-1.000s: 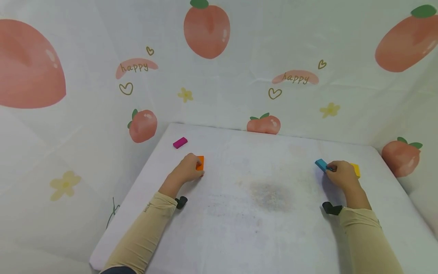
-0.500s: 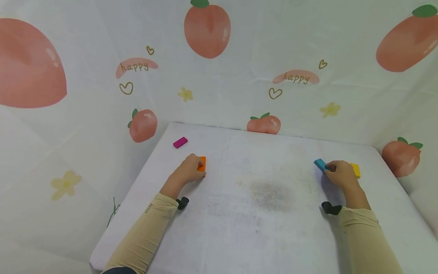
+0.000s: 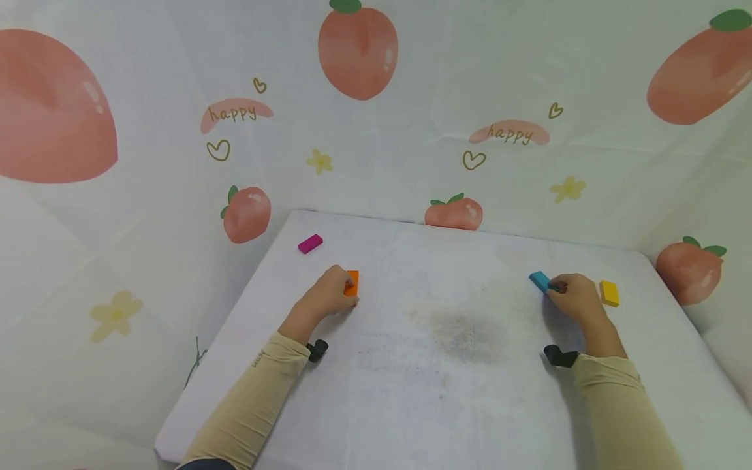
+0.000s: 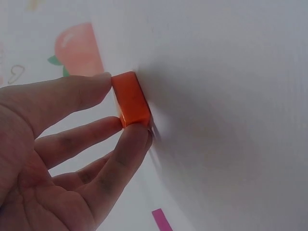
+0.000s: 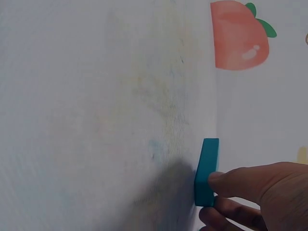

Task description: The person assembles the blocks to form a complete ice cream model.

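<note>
At the left of the head view my left hand (image 3: 330, 294) pinches an orange rectangular block (image 3: 354, 281). The left wrist view has the thumb at one end of this orange block (image 4: 131, 98) and fingertips at the other, close to the white surface. Over on the right, my right hand (image 3: 576, 297) holds a blue rectangular block (image 3: 538, 281) by its near end. Its thumb presses one face of the blue block (image 5: 208, 161) in the right wrist view, with fingers partly hidden behind. A yellow block (image 3: 609, 294) lies just right of the right hand, untouched.
A magenta block (image 3: 310, 243) rests near the back left corner of the white table (image 3: 423, 418). Behind the table hangs a white cloth backdrop (image 3: 411, 156) printed with peaches. A greyish stain (image 3: 467, 336) marks the tabletop between the hands.
My right hand and the blue block have shifted left, leaving the yellow block fully visible. The left hand has moved slightly right with the orange block.
</note>
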{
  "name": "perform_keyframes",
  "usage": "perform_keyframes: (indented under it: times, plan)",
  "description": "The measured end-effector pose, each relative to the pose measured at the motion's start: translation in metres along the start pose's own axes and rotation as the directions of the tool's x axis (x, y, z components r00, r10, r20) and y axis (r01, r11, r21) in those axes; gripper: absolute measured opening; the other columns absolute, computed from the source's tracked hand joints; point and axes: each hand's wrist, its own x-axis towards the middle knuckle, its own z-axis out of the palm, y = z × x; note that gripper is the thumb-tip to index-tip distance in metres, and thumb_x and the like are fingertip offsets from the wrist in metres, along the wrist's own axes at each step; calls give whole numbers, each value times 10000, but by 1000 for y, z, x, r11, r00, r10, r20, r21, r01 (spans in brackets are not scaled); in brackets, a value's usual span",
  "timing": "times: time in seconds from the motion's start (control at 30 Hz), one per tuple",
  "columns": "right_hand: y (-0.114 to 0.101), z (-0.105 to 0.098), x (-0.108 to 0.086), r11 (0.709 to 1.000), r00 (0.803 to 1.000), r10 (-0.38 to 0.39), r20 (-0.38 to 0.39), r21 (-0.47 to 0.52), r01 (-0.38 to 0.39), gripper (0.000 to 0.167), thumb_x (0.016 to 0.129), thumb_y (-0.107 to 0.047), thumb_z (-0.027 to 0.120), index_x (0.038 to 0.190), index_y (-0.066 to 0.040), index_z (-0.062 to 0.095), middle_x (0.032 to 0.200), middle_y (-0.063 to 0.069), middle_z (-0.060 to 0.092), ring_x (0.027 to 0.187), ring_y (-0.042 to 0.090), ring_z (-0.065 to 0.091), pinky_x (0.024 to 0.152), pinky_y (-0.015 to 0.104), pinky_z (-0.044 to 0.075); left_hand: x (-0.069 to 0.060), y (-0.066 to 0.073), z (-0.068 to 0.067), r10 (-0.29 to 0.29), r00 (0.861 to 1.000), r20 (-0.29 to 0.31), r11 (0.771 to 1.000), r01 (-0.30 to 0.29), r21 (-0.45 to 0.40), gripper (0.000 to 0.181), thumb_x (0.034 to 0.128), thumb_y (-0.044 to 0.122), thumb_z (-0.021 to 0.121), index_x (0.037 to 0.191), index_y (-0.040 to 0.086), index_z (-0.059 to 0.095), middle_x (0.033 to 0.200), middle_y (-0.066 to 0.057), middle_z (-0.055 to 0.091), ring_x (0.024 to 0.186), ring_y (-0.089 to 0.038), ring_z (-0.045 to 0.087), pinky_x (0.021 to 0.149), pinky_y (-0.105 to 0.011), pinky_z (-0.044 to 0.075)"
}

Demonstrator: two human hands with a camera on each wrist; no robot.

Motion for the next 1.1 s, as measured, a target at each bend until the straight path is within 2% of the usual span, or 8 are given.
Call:
perform_keyframes:
  times: [0.3, 0.7, 0.93, 1.1]
  plan:
    - [-10, 6, 2, 999, 999, -38, -12, -4, 38, 380, 1009, -93, 621, 1282, 171, 641, 1248, 397, 646, 1124, 529, 617, 1005, 669, 516, -2, 7, 2, -2, 1000, 9, 1000, 2, -4, 422, 957, 159, 795, 1278, -89, 679, 1257, -204, 600, 1164, -329, 577, 1101, -491, 526]
    - [-20, 13, 7, 998, 998, -68, 2, 8, 68, 377, 1008, -104, 628, 1287, 149, 653, 1239, 379, 650, 1093, 491, 619, 979, 649, 526, -5, 18, 10, 9, 999, 34, 1000, -8, -8, 414, 953, 160, 800, 1268, -80, 681, 1266, -187, 600, 1154, -312, 576, 1083, -475, 532]
    - [-28, 19, 10, 997, 997, -78, 23, 26, 77, 378, 1003, -101, 627, 1292, 141, 653, 1230, 365, 653, 1094, 483, 611, 978, 644, 529, -7, 27, 18, 43, 998, 48, 999, -43, 10, 393, 947, 168, 812, 1249, -58, 701, 1245, -174, 603, 1133, -299, 578, 1064, -463, 545]
    - [-38, 24, 9, 993, 993, -116, -1, 36, 116, 344, 981, -63, 644, 1247, 154, 675, 1204, 365, 670, 1073, 484, 636, 934, 617, 547, -9, 33, 22, 62, 996, 58, 998, -63, 21, 389, 943, 169, 818, 1242, -56, 710, 1229, -168, 609, 1110, -286, 583, 1042, -449, 551]
